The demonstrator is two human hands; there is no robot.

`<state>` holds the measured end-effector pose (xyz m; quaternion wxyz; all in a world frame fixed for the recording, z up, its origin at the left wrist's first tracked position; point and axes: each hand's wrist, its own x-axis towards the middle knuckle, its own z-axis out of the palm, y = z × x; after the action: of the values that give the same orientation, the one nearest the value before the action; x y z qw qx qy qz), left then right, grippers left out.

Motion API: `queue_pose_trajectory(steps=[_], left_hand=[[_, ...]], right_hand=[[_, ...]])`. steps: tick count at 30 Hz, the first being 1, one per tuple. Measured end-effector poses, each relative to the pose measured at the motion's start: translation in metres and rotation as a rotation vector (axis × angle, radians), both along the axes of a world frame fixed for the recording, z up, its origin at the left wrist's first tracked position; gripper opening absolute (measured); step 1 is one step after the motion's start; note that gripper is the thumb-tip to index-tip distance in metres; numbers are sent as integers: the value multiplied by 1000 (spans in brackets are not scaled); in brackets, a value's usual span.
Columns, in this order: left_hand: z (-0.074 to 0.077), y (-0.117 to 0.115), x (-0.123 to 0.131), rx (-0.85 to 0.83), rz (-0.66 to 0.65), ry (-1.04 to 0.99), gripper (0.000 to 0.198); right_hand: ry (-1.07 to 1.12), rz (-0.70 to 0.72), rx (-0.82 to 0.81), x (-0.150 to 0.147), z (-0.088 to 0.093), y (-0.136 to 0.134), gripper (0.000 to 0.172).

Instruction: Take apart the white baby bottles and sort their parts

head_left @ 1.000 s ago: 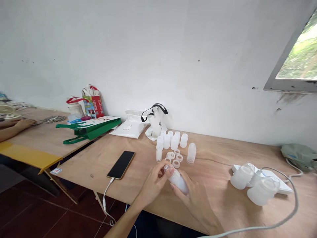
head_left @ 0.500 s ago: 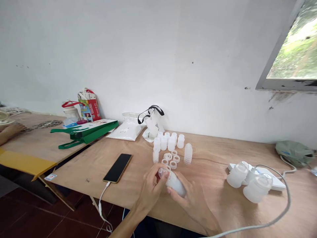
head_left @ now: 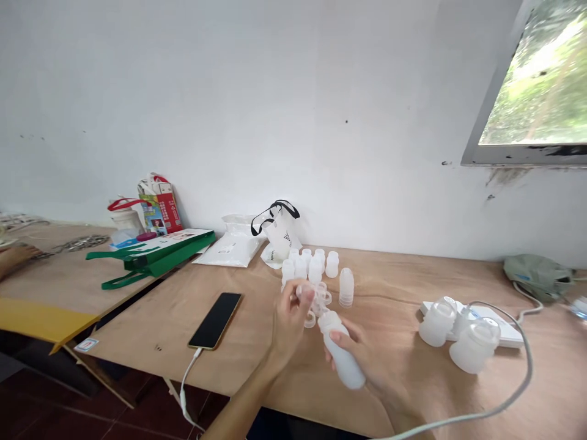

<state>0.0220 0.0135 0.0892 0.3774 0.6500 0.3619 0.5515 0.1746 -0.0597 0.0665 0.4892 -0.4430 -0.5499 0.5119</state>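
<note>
My right hand (head_left: 355, 347) is closed round a frosted white bottle (head_left: 343, 357), which tilts with its neck toward the rings. My left hand (head_left: 290, 318) pinches a translucent cap (head_left: 303, 291), slightly blurred, apart from the bottle's open neck. Just beyond the hands lie several translucent rings (head_left: 310, 319), partly covered by the left hand. Behind them stands a group of small frosted bottle-shaped pieces (head_left: 315, 269). A stack of clear domed caps (head_left: 347, 287) stands to their right.
Left of the hands lies a phone (head_left: 215, 321) with a white cable. Two frosted containers (head_left: 474, 346) sit by a white power strip (head_left: 504, 330), a grey cable (head_left: 513, 397) looping round them. Bags (head_left: 233, 244) rest by the wall. Another person's hand (head_left: 18, 253) shows far left.
The translucent cap has come off the bottle's top. My left hand has lifted it up and away, while my right hand has drawn the bottle down to the right.
</note>
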Motion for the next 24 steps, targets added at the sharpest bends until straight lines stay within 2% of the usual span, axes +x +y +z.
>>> queue_pose_trajectory(steps=[2,5,7,10,14,19,22,24], left_hand=[[14,20,18,52,-9,-6,38],[28,51,50,169,-64,246,33],[28,66,71,233,-64,453,33],[19,75,95,262,-83,684,26],[8,74,110,205,-91,749,23],[10,61,107,157,-54,756,39],[12,46,92,138,2,635,50],[11,32,77,108,-48,444,47]], right_hand=[[56,-50,-10,15,-5,2,47],[106,-245,44,33,-8,4,43],[150,-358,74,43,-5,4,42],[137,-449,101,54,2,1,40],[41,-499,120,64,10,-6,39],[15,-514,120,71,12,-8,37],[-33,-501,116,72,8,-3,38],[-107,-460,110,70,5,1,40]])
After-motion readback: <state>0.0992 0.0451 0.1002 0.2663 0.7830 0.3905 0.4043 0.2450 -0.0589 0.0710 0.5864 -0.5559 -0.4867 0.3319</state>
